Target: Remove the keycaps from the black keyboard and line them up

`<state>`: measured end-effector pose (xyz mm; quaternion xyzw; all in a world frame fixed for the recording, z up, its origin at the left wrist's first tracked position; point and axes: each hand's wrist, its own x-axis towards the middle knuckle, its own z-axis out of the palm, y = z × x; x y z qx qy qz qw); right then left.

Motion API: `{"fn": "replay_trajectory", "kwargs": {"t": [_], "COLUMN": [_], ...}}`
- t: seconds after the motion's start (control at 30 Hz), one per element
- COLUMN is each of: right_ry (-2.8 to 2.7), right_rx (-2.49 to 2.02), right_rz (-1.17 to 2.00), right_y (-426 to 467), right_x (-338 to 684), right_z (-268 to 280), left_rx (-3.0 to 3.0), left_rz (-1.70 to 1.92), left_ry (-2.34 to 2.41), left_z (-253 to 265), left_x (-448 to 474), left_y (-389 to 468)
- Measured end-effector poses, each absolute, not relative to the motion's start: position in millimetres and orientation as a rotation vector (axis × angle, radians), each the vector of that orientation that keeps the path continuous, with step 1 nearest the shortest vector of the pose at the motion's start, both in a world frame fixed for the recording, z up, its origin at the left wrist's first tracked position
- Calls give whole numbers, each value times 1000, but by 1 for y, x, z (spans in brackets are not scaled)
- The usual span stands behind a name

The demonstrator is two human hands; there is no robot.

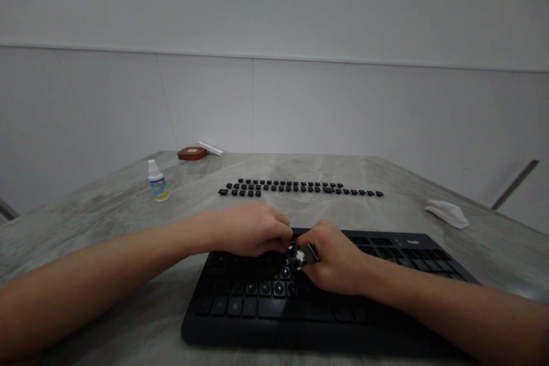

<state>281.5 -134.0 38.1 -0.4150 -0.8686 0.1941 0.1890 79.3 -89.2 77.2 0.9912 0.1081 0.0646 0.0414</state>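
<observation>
A black keyboard (pixel 300 326) lies before me, with several keycaps off and round pale domes showing in the bared spots. My right hand (pixel 334 257) is closed above its middle, gripping a small dark tool with a flat shiny end (pixel 312 253). Against that end sits a dark keycap-sized piece (pixel 297 255) with a white patch; whether it is part of the tool I cannot tell. My left hand (pixel 255 230) is closed in a pinch just left of this piece, over the upper key rows. Its fingertips are partly hidden, and what they hold does not show.
Behind the keyboard, removed black keycaps (pixel 288 189) lie in rows on the grey marbled table (pixel 193 183). A white spray bottle (pixel 158 182) stands at left. A reddish-brown case (pixel 191 153) and a white strip (pixel 211 148) lie far back; a white cloth (pixel 447 214) at right.
</observation>
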Motion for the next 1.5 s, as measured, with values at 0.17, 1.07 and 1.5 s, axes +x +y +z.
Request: {"fn": "replay_trajectory", "kwargs": {"t": [0.17,1.07,1.5], "right_ry": [-2425,-2183,-2192], "right_rx": [-1162,-1258,-1161], "right_rz": [552,807,718], "right_y": [-134,-132,-135], "right_x": [281,277,277], "right_z": [37,36,35], "left_rx": [3018,2842,2681], "left_rz": [188,259,551], "left_ry": [333,90,-66], "left_z": [77,64,37], "left_x": [80,79,82], "left_y": [-89,-83,-75]}}
